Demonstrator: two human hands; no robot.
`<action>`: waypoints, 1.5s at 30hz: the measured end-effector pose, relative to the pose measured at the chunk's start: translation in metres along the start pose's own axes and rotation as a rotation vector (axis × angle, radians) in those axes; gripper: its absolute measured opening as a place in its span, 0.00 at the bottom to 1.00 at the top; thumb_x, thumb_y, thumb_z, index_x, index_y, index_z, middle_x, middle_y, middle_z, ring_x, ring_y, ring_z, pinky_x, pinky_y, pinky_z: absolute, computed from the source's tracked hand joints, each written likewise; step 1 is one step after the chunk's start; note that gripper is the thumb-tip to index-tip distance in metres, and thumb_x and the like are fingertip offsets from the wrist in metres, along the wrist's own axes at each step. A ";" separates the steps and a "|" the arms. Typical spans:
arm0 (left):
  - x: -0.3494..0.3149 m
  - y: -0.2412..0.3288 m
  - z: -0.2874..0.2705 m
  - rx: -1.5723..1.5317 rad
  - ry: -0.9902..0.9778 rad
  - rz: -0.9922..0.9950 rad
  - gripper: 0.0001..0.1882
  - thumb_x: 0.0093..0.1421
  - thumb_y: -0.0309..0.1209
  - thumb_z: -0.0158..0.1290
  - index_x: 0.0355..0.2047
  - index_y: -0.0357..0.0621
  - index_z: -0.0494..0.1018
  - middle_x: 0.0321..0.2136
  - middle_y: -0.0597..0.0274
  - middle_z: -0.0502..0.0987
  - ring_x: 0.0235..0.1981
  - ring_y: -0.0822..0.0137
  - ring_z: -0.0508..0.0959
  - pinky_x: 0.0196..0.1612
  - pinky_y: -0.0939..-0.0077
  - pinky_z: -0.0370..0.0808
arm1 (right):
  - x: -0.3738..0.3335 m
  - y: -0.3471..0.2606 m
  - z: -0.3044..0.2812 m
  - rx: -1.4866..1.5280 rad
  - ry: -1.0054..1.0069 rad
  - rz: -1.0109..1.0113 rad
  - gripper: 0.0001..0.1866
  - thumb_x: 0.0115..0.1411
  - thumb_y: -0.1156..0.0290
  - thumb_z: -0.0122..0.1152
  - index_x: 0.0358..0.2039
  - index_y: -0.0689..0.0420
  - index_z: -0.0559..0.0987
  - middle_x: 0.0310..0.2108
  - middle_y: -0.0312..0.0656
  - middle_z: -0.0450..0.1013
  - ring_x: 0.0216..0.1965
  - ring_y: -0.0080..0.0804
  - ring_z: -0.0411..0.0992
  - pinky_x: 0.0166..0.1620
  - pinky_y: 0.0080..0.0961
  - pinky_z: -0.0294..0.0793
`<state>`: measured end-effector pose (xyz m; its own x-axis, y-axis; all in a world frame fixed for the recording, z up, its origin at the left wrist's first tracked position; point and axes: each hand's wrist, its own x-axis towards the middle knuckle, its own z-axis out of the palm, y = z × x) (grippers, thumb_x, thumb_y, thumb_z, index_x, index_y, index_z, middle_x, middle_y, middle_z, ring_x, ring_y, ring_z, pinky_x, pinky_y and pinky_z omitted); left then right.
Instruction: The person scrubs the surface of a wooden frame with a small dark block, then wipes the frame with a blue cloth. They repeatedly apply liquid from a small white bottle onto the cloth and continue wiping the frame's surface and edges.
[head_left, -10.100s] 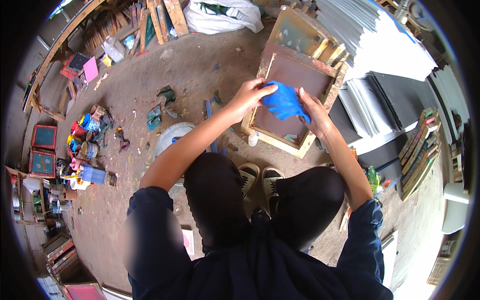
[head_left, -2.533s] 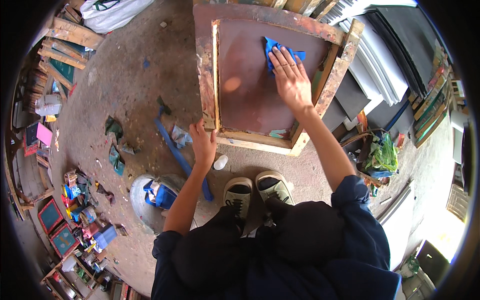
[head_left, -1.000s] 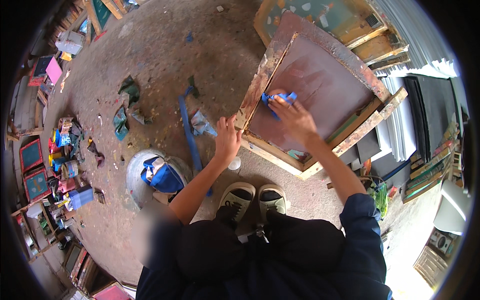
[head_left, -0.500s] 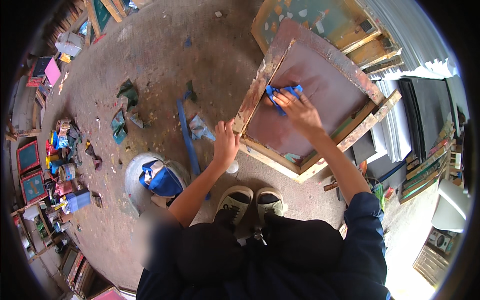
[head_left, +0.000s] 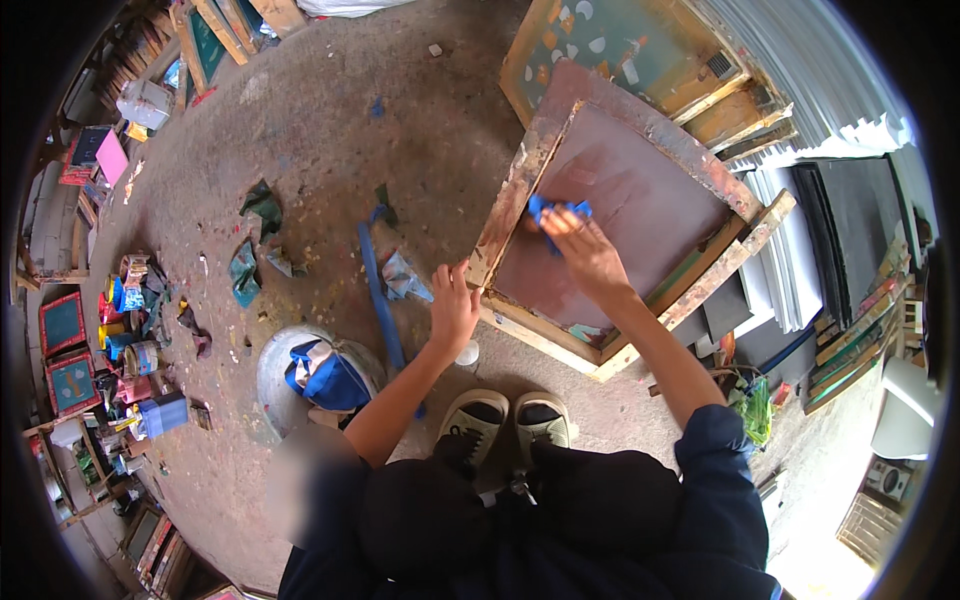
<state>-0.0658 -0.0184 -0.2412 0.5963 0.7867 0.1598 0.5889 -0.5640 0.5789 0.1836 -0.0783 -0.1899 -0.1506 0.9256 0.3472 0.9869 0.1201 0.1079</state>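
A square wooden screen-printing frame (head_left: 518,188) with a purplish-brown mesh (head_left: 650,185) leans tilted in front of me, right of my feet. My right hand (head_left: 592,258) presses a crumpled blue cloth (head_left: 545,222) onto the mesh near its left side; the cloth shows around my fingertips, and the palm side is hidden. At the frame's near left corner, my left hand (head_left: 456,308) grips the wood with curled fingers. Reddish-brown smears mark the mesh around the cloth.
Another frame with greenish mesh (head_left: 590,60) stands behind. A round pale tub (head_left: 275,375) with blue cloth inside stands left of my shoes (head_left: 470,420). Blue strip (head_left: 378,295) and scraps (head_left: 245,272) litter the floor. Stacked sheets (head_left: 790,270) stand right; jars and containers (head_left: 140,355) line the left.
My right hand and the blue cloth have slid slightly left and nearer on the mesh, and the cloth looks more bunched. My left hand stays on the corner. The whole view has shifted a little.
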 end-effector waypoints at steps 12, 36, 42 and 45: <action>0.000 0.004 -0.002 0.007 0.000 -0.003 0.29 0.49 0.24 0.58 0.50 0.35 0.58 0.39 0.47 0.60 0.44 0.46 0.65 0.42 0.59 0.70 | -0.063 -0.047 0.002 -0.321 -0.456 -0.099 0.30 0.57 0.70 0.49 0.61 0.51 0.57 0.63 0.35 0.52 0.65 0.27 0.49 0.66 0.34 0.47; -0.001 0.000 -0.001 0.018 0.007 0.001 0.29 0.47 0.24 0.58 0.49 0.34 0.60 0.38 0.47 0.61 0.43 0.47 0.65 0.43 0.59 0.69 | 0.031 0.030 -0.035 -0.027 0.088 0.163 0.24 0.52 0.76 0.49 0.52 0.56 0.70 0.55 0.37 0.65 0.58 0.32 0.61 0.61 0.33 0.59; -0.002 0.004 0.002 0.048 0.019 0.021 0.31 0.48 0.24 0.57 0.52 0.35 0.58 0.39 0.47 0.61 0.43 0.47 0.65 0.45 0.60 0.69 | -0.070 -0.046 0.004 0.173 -0.203 0.013 0.24 0.53 0.76 0.48 0.53 0.61 0.68 0.57 0.39 0.63 0.62 0.32 0.56 0.64 0.34 0.53; -0.005 0.003 -0.001 0.045 -0.004 0.012 0.32 0.48 0.23 0.57 0.53 0.37 0.57 0.40 0.47 0.61 0.44 0.47 0.65 0.45 0.60 0.69 | -0.101 -0.065 -0.006 0.282 -0.317 0.037 0.23 0.53 0.76 0.48 0.52 0.59 0.69 0.57 0.38 0.62 0.62 0.30 0.55 0.63 0.34 0.54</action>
<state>-0.0679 -0.0240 -0.2394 0.6054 0.7789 0.1637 0.6053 -0.5842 0.5407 0.1347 -0.1813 -0.2263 -0.1330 0.9904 0.0374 0.9752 0.1375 -0.1736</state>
